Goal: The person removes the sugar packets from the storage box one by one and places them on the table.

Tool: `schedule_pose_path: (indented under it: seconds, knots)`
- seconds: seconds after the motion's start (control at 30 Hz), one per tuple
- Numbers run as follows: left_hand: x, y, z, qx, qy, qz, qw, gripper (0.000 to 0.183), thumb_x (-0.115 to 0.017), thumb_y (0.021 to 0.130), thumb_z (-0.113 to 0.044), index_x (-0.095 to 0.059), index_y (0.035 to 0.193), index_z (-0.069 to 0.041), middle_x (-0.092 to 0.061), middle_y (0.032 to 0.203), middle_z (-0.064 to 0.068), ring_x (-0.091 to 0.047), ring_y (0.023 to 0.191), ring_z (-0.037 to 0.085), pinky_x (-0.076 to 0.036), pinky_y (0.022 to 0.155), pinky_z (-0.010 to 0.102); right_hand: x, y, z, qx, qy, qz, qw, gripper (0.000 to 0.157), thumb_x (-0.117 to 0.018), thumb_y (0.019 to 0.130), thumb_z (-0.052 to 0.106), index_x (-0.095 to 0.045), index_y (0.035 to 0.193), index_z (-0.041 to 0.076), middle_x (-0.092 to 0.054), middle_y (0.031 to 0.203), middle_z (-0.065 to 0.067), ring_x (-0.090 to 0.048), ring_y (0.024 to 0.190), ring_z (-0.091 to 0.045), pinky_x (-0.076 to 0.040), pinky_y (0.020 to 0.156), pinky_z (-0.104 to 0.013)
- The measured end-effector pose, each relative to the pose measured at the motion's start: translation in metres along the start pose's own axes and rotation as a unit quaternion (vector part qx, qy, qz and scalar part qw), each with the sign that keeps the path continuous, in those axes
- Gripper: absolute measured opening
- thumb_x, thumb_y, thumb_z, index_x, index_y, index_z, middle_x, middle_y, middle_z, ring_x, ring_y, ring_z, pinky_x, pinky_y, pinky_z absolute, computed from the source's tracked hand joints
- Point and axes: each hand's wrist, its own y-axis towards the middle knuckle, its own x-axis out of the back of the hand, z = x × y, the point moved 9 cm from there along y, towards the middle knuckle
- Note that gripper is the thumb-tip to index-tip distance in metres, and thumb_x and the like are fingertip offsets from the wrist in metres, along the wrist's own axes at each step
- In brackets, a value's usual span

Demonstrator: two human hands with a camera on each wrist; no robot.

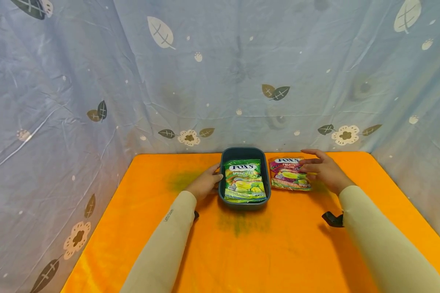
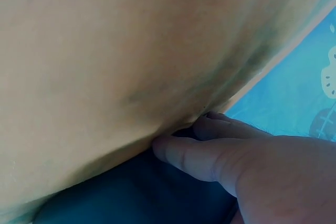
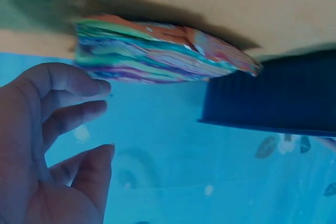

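Observation:
A dark blue-grey rectangular tub (image 1: 243, 206) stands on the orange cloth near the back. Inside it lies a green FOX'S Spring Tea candy bag (image 1: 243, 181), face up. My left hand (image 1: 204, 183) rests against the tub's left side, fingertips at its wall. The left wrist view has those fingers (image 2: 194, 156) beside the dark wall, close to the cloth. Just right of the tub lies a red-purple FOX'S Fruits candy bag (image 1: 287, 175). Over its right edge is my right hand (image 1: 324, 171), fingers spread and slightly bent; the right wrist view has a gap between hand and bag.
The orange cloth (image 1: 238, 252) covers the table. A light blue curtain (image 1: 220, 81) with leaf and flower prints hangs right behind the tub and along both sides. A black wrist mount (image 1: 333, 219) sticks out below the right sleeve.

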Motion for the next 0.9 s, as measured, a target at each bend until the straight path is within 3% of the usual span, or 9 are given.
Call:
schedule_pose_path:
  seconds: [0.13, 0.33, 0.53, 0.9]
  knots:
    - [-0.002, -0.001, -0.003, -0.004, -0.001, 0.0, 1.0, 0.056, -0.042, 0.104, -0.019, -0.019, 0.154, -0.026, -0.04, 0.143, 0.011, -0.057, 0.109, 0.027, -0.049, 0.088, 0.044, -0.015, 0.001, 0.008, 0.003, -0.002, 0.017, 1.0, 0.057, -0.056, 0.098, 0.014, -0.032, 0.148, 0.029, -0.041, 0.14, -0.023, -0.049, 0.119, -0.04, -0.048, 0.088, -0.049]
    - [-0.002, -0.001, -0.002, -0.003, -0.003, -0.004, 1.0, 0.055, -0.042, 0.104, -0.018, -0.019, 0.154, -0.024, -0.043, 0.14, 0.011, -0.058, 0.105, 0.027, -0.05, 0.085, 0.043, -0.045, 0.002, 0.02, 0.018, 0.012, 0.072, 0.997, 0.059, -0.055, 0.099, 0.019, -0.027, 0.15, 0.028, -0.04, 0.14, -0.028, -0.046, 0.121, -0.046, -0.038, 0.096, -0.057]
    - [-0.001, -0.002, -0.002, -0.003, 0.0, -0.006, 1.0, 0.056, -0.042, 0.104, -0.018, -0.019, 0.154, -0.024, -0.043, 0.14, 0.011, -0.059, 0.105, 0.027, -0.051, 0.084, 0.042, -0.071, 0.006, 0.034, 0.031, 0.023, 0.091, 0.995, 0.06, -0.06, 0.096, 0.028, -0.031, 0.148, 0.031, -0.045, 0.138, -0.023, -0.046, 0.121, -0.046, -0.039, 0.094, -0.059]
    - [-0.001, -0.001, 0.0, 0.002, -0.006, 0.006, 1.0, 0.057, -0.043, 0.104, -0.02, -0.018, 0.154, -0.027, -0.038, 0.144, 0.011, -0.057, 0.109, 0.028, -0.049, 0.087, 0.044, -0.115, 0.003, 0.053, 0.025, 0.072, 0.135, 0.988, 0.06, -0.058, 0.097, 0.018, -0.029, 0.149, 0.029, -0.038, 0.141, -0.028, -0.047, 0.119, -0.047, -0.042, 0.093, -0.056]
